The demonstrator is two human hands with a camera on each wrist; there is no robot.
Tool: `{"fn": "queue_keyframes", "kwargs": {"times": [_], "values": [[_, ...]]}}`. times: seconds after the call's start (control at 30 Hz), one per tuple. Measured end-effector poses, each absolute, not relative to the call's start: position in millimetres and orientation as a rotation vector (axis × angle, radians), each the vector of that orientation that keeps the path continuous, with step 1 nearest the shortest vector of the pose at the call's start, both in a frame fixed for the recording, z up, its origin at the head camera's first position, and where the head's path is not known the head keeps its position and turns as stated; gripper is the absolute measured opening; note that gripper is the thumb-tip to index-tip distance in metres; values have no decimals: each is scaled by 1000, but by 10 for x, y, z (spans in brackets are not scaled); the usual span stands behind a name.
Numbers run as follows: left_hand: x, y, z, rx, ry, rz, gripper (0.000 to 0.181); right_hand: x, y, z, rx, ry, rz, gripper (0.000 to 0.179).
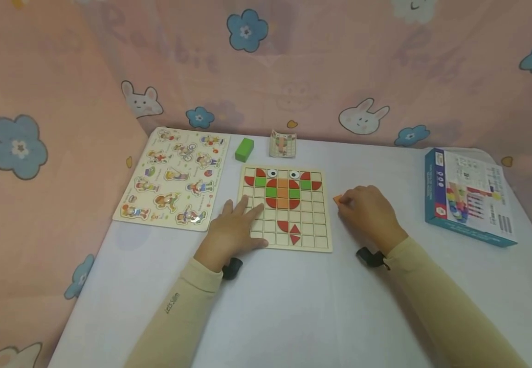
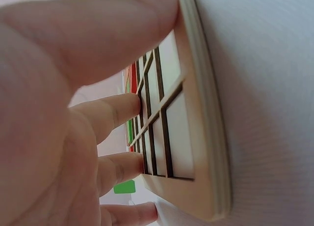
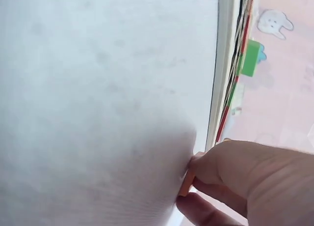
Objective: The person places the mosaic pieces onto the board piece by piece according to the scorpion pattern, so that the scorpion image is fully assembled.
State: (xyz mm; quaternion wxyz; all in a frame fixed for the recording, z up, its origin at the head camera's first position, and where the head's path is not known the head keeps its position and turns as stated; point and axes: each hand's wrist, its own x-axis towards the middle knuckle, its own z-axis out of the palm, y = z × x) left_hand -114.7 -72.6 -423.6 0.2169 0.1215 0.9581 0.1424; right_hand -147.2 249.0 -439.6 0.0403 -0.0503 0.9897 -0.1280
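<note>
A square wooden grid board (image 1: 309,230) lies on the white table, partly filled with red, green and orange pieces and two eye pieces. Across its left edge rests my left hand (image 1: 231,230), fingers spread; in the left wrist view the thumb (image 2: 122,29) is at the board's near rim. Just off the board's right side, my right hand (image 1: 369,209) pinches a small orange piece (image 1: 337,199) between thumb and fingers, low over the table. The right wrist view shows that orange piece (image 3: 186,183) edge-on, most of it hidden by the fingertips.
To the left lies a puzzle board (image 1: 174,179) with cartoon figures. Behind the grid board are a green block (image 1: 244,150) and a curled pattern card (image 1: 283,144). A blue and white box (image 1: 468,197) lies at the right. Printed pink fabric (image 1: 293,66) hangs behind the table.
</note>
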Motion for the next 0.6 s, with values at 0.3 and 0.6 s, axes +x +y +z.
{"fn": "queue_keyframes", "kwargs": {"times": [0.3, 0.6], "values": [[-1145, -725, -4235, 333, 2647, 400, 92, -1504, 2390, -4327, -155, 3020, -426, 24], [-1158, -724, -4223, 343, 2656, 384, 91, -1370, 1691, -4133, -650, 2885, -596, 15]]}}
